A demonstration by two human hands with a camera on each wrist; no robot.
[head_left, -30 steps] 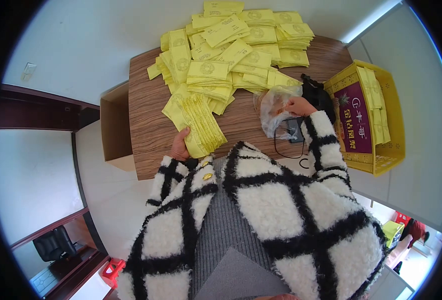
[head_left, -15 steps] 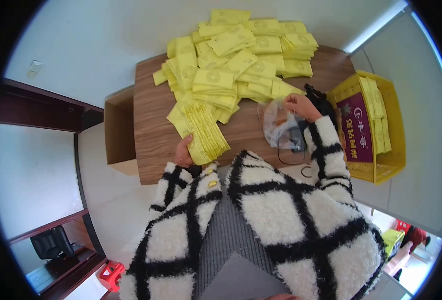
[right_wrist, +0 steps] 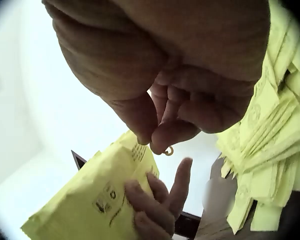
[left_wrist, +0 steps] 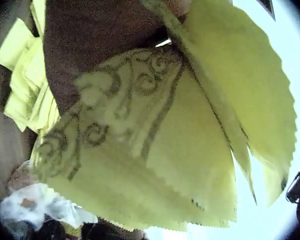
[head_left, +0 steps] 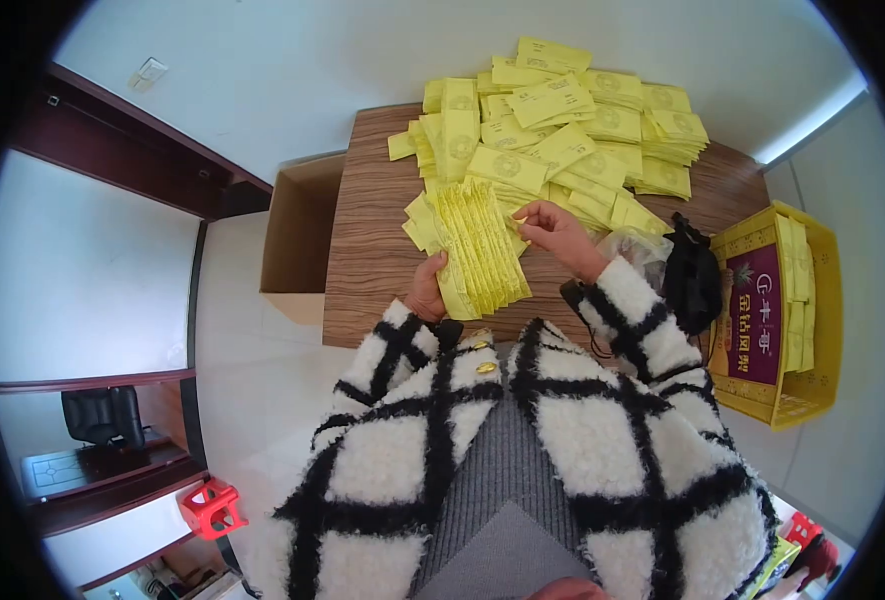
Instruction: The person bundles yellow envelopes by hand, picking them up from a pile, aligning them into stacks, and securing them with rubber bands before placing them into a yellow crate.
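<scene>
A fanned stack of yellow packets (head_left: 478,250) stands over the near edge of the wooden table (head_left: 373,260), gripped at its bottom by the left hand (head_left: 428,292). The right hand (head_left: 555,232) pinches something small between thumb and fingertips at the stack's top corner. Loose packets (head_left: 563,120) lie heaped behind; a yellow crate (head_left: 823,330) sits at the right.
</scene>
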